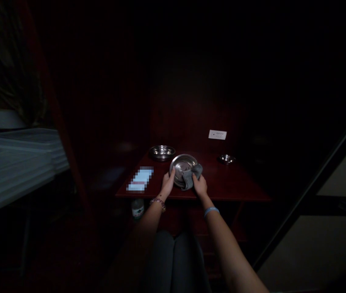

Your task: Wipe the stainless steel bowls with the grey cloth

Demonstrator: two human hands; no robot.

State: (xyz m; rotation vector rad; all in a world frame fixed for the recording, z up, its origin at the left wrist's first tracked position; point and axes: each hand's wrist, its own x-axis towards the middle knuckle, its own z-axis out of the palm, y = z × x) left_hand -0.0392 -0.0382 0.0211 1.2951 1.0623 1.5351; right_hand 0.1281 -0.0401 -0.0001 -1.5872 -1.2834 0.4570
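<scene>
A round steel plate (181, 166) is tilted up toward me above the dark red table (236, 183). My left hand (168, 184) grips its left rim, fingers closed around the edge. My right hand (199, 185) is closed on a grey cloth (191, 176), pressing it against the plate's lower right side.
A steel bowl (162, 152) stands at the back left of the table, a smaller steel dish (227, 158) at the back right. A blurred flat item (140, 179) lies at the left. A white socket plate (217, 134) is on the wall behind. Stacked translucent trays (14, 162) sit far left. A bottle (137, 208) stands below the table edge.
</scene>
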